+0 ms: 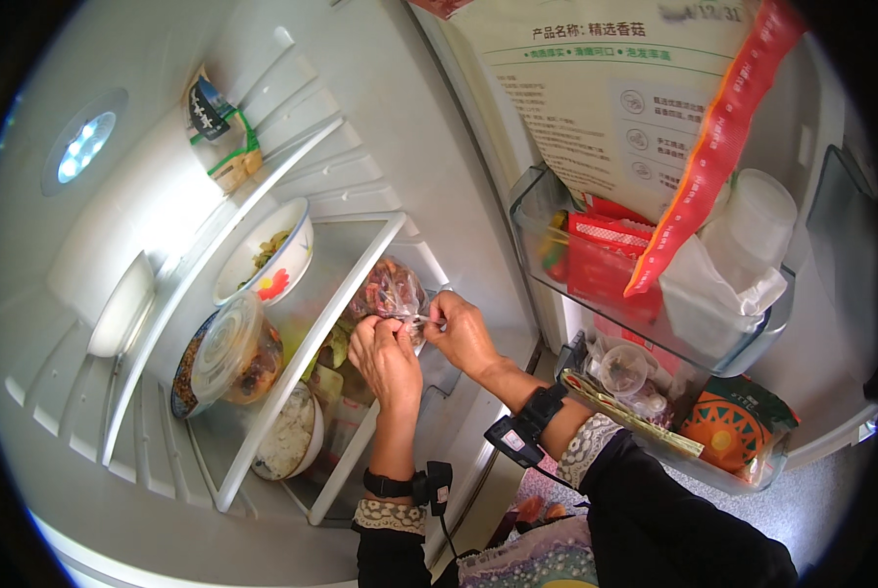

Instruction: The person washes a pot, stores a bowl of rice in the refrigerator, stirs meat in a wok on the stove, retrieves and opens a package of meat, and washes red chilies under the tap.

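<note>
Inside an open refrigerator, a clear plastic bag (pixel 389 288) of dark reddish food rests on a lower shelf, its gathered neck towards me. My left hand (pixel 389 358) pinches the neck from the left. From the right, the thumb and forefinger of my right hand (pixel 462 334) grip a twisted end of the same bag. Leafy greens (pixel 334 345) lie beside my left hand, and a bowl of white food (pixel 290 434) stands on the same level. Both wrists wear black straps with small devices.
A flowered bowl (pixel 266 253), a lidded plastic tub (pixel 237 353) and a white bowl (pixel 121 309) stand on upper shelves. Glass shelves have white front edges (pixel 310 356). On the right, the open door's bins (pixel 652 316) hold packets, plastic cups and a large printed bag (pixel 601 95).
</note>
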Demonstrator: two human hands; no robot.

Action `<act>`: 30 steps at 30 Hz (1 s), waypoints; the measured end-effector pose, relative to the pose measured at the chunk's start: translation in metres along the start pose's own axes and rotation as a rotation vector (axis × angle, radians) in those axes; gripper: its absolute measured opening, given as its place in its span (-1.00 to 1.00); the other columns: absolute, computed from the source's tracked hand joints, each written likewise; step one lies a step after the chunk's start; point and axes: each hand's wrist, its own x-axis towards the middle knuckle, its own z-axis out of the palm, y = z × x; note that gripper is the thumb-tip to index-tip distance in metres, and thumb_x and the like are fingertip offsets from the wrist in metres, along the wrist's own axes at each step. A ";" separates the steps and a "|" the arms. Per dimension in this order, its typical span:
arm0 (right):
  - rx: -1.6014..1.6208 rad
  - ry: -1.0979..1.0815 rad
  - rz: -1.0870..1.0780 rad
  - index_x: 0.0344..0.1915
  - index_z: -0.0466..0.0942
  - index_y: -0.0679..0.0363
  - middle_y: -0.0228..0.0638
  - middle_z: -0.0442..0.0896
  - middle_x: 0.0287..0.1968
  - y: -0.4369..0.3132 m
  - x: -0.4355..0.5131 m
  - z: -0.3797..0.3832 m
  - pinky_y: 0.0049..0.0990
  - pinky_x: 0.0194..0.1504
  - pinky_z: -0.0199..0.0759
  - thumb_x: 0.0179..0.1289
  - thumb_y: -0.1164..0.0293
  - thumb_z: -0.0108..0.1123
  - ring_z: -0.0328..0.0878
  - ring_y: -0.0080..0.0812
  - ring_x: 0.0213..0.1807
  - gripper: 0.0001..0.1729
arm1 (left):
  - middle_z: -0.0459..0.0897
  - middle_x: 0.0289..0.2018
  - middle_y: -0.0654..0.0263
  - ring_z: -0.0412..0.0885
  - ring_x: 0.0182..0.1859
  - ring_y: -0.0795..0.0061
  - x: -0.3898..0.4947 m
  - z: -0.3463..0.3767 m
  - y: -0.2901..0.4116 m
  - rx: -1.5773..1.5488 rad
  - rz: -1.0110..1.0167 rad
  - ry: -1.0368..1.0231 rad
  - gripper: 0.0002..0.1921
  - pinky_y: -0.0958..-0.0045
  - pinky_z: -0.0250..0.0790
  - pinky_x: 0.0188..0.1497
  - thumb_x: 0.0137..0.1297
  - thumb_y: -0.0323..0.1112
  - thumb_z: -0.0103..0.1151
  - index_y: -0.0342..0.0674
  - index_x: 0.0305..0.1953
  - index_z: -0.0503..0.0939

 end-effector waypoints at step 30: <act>-0.588 0.003 -0.243 -0.63 0.61 0.14 -0.39 0.48 -0.40 -0.022 -0.001 -0.008 -0.25 -0.23 0.31 -0.09 0.29 0.22 0.44 -0.29 -0.25 -0.83 | 0.46 -0.18 0.20 0.40 -0.05 0.14 -0.007 0.002 0.005 -0.006 -0.007 0.007 -0.87 0.14 0.15 0.08 0.08 -0.39 0.23 -0.25 -0.34 0.54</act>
